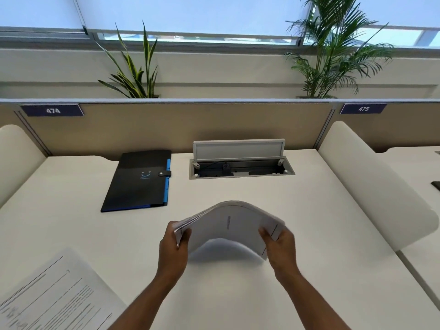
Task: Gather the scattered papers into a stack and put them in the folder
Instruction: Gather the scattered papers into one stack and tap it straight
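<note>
Hands grip opposite short ends of the bowed white paper stack (pixel 229 225), left hand (pixel 173 248) and right hand (pixel 281 246) curled round it above the white desk (pixel 309 234), closed black snap-tab folder (pixel 139 181) lying forward-left, nearer the left hand.

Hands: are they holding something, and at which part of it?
Yes. Both hold the stack of papers, bowed upward above the desk: the left hand grips its left edge, the right hand its right edge.
</note>
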